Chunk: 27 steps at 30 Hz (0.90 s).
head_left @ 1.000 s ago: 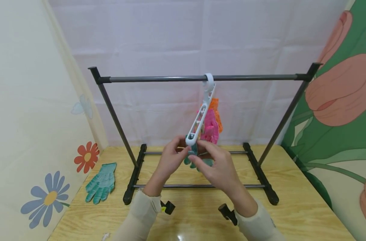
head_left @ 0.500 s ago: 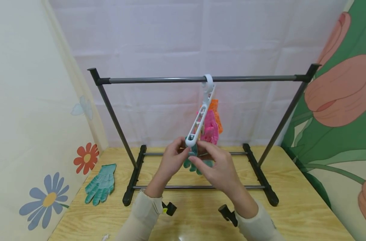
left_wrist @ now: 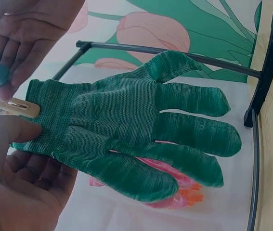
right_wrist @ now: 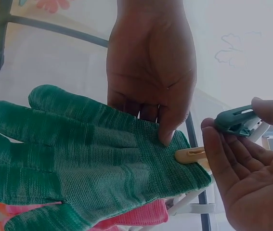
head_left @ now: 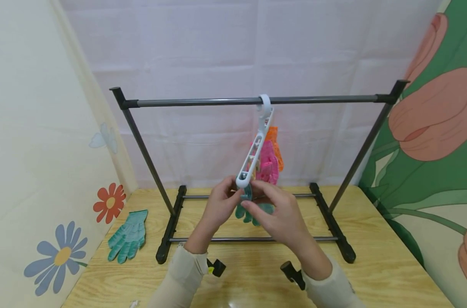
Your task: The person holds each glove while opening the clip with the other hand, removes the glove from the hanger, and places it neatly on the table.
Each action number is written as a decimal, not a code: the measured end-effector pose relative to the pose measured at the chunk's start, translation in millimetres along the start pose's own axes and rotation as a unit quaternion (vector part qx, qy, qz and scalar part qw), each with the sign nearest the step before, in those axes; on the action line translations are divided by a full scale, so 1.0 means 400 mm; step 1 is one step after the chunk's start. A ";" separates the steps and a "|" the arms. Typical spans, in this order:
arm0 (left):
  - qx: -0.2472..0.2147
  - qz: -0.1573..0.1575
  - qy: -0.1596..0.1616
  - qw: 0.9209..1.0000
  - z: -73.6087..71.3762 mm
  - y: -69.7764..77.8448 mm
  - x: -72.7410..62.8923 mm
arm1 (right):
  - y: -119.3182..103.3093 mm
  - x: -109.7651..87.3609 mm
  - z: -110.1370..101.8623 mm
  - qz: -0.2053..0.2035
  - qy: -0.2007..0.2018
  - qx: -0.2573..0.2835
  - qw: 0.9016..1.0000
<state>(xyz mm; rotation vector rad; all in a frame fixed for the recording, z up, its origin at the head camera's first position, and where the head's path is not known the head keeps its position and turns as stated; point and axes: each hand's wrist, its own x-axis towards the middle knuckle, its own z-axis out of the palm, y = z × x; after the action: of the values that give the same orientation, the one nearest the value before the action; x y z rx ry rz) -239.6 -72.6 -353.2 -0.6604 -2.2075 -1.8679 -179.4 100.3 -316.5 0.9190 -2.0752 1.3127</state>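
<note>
My left hand (head_left: 219,204) grips the knit cuff of a green work glove (left_wrist: 112,110), thumb pressed on one face and fingers behind. A beige clothespin (right_wrist: 190,155) is clamped on that cuff. With thumb and fingertips, my right hand (head_left: 281,211) pinches a teal clothespin (right_wrist: 232,120) just beyond the cuff's edge. Both hands work at the low near end of a white hanger (head_left: 243,182), which slants down from the rack's bar. In the head view, the hands hide most of the glove, leaving a few fingertips below them.
Pink (head_left: 269,162) and orange (head_left: 273,137) gloves hang behind on the same hanger. The black rack (head_left: 202,102) stands on a wooden table (head_left: 252,282). Another green glove (head_left: 128,236) lies on the table at the left. Printed cloths flank both sides.
Both hands stay nearly still at the hanger's near end. The teal clothespin has turned slightly in the right fingers, and a little more of the glove's fingertips shows below.
</note>
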 end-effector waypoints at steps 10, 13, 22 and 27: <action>-0.006 0.002 0.011 1.000 0.002 0.002 -0.001 | -0.003 0.003 -0.022 -0.015 0.008 -0.037 0.999; -0.011 0.000 0.012 1.000 0.002 0.000 0.000 | -0.002 0.005 -0.033 -0.029 0.027 -0.043 0.998; -0.007 -0.006 0.008 1.000 -0.006 -0.004 -0.003 | 0.007 0.021 -0.057 -0.054 0.068 -0.060 0.994; -0.008 -0.005 0.007 1.000 -0.009 -0.003 -0.005 | 0.016 0.028 -0.059 -0.024 0.052 -0.065 0.996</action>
<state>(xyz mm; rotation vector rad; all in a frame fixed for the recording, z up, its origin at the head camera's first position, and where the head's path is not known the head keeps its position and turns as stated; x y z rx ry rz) -239.0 -76.5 -354.5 -0.6387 -2.1940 -1.8917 -190.1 120.8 -302.6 0.8216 -2.0190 1.1618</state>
